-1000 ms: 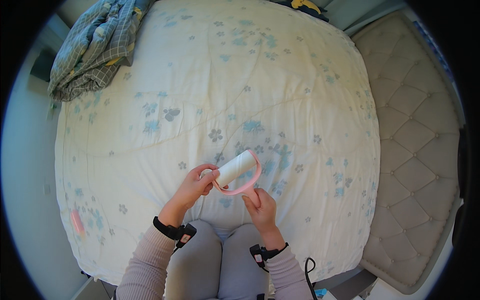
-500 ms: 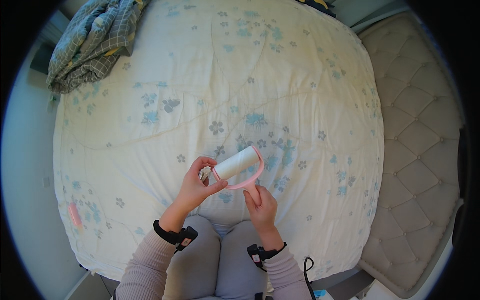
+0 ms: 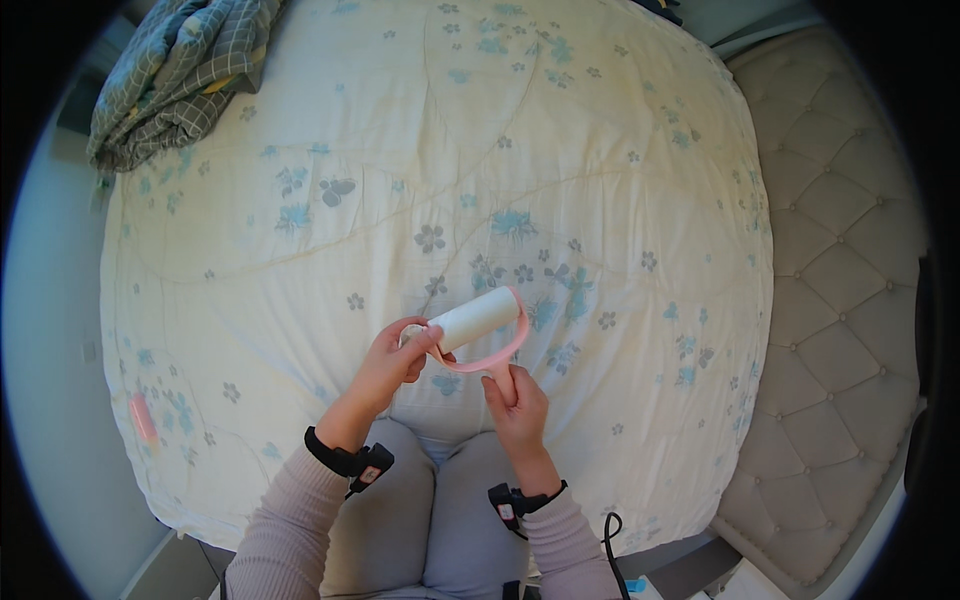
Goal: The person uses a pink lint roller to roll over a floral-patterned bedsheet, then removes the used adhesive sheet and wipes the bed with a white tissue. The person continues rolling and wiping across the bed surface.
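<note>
A lint roller (image 3: 478, 318) with a white roll and a pink curved frame is held above the bed, tilted up to the right. My right hand (image 3: 518, 402) is closed round its pink handle. My left hand (image 3: 388, 362) is closed at the left end of the roll, with the thumb pressed on that end. A small pale curled piece (image 3: 411, 335) shows between the left fingers; what it is I cannot make out. Below the hands, a white bed sheet (image 3: 300, 340) with blue and grey flowers is spread out.
A bunched grey checked quilt (image 3: 185, 85) lies at the far left corner of the bed. A pink cylinder-shaped object (image 3: 142, 417) rests near the left edge. On the right stands a tufted grey-beige headboard (image 3: 835, 290). A black cable (image 3: 612, 550) hangs beside my right forearm.
My left thumb has moved up from the frame's lower edge onto the left end of the roll. The right hand keeps its hold on the handle. The view has shifted slightly.
</note>
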{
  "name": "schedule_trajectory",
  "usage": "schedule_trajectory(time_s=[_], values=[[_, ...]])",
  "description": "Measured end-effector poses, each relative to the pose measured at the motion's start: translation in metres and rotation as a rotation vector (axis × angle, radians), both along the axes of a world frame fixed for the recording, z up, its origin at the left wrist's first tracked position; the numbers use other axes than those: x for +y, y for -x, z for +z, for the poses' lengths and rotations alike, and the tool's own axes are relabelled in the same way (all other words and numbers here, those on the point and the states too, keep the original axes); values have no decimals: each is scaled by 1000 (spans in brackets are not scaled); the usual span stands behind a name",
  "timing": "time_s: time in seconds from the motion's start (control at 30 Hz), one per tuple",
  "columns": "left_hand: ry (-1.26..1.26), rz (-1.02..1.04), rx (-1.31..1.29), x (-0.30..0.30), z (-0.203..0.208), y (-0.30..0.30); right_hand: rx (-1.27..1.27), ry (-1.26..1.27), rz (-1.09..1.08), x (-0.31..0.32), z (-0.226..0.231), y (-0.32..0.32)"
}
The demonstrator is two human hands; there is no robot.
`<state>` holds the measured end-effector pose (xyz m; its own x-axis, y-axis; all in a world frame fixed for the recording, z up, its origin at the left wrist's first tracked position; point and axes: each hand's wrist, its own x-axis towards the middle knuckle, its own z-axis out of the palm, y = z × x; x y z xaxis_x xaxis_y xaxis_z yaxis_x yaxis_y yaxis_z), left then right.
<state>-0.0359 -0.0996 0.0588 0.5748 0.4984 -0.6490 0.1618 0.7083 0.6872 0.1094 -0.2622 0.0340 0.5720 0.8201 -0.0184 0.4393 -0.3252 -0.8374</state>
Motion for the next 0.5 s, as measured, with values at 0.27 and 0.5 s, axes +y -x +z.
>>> schedule_trajectory(time_s=[0.27, 0.5], values=[[-49, -10, 110, 0, -12, -3, -315, 25, 193, 11, 17, -7], [-281, -62, 168, -5, -24, -8, -55, -179, 280, 56, 37, -16]])
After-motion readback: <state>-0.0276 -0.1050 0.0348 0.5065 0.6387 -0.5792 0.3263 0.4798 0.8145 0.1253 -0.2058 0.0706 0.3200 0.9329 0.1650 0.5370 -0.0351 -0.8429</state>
